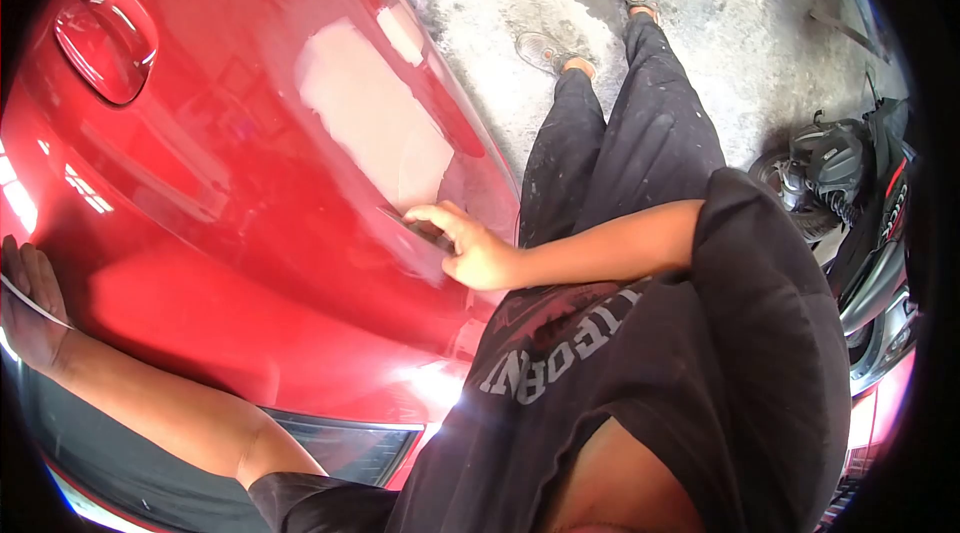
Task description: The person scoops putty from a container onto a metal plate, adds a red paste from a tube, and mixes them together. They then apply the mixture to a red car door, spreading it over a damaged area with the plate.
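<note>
Black shirt (700, 373) fills the foreground, beyond it the right hand (470, 248) pinches a flat sanding pad (415, 226) against the red panel (200, 233) below the pale filler patch (375, 123), left hand (30, 303) flat, far aside.

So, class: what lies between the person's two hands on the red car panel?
In the head view, only bare glossy red panel lies between left hand and right hand.

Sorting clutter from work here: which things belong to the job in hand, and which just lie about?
In hand: right hand pressing a flat pad on the red car panel; pale sanded patch; left hand braced on it.
Lying about: motorbike; fuel flap.
</note>
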Demonstrator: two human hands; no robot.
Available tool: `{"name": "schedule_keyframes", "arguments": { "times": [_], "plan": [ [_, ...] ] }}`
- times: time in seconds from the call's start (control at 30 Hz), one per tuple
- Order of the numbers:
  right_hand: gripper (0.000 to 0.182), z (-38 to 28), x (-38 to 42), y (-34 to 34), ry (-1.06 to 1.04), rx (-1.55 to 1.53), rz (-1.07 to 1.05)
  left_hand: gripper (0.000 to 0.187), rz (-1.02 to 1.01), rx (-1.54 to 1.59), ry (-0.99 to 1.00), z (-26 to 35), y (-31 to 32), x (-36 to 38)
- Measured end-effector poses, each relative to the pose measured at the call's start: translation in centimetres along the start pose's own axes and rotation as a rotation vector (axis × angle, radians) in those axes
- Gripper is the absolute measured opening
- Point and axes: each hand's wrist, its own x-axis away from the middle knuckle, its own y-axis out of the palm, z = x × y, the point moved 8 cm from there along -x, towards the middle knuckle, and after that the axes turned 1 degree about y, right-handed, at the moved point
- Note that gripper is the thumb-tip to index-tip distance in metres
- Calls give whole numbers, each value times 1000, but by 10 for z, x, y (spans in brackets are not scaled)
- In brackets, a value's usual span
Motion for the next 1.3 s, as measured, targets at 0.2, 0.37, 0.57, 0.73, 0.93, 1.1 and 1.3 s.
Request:
{"name": "schedule_keyframes", "arguments": {
  "times": [0.2,0.37,0.57,0.73,0.93,1.1,1.3],
  "plan": [
    [71,26,-64,-99,55,-83,151,51,-4,1,28,5,6,5],
    [74,67,-100,-119,122,-178,204,51,61,-1,-11,8,18,20],
    [72,79,-101,-104,168,-201,243,53,-1526,680,-443,2,35,17],
    [68,41,-39,-38,11,-137,220,54,-1408,671,-364,-13,2,-23],
    [74,8,-6,-8,53,-138,-73,54,-1533,687,-401,1,31,14],
    [64,45,-70,-101,-1,-177,217,59,-1574,678,-417,-1,28,13],
    [74,71,-95,-129,157,-228,310,60,-1554,701,-459,2,40,30]
  ]
}}
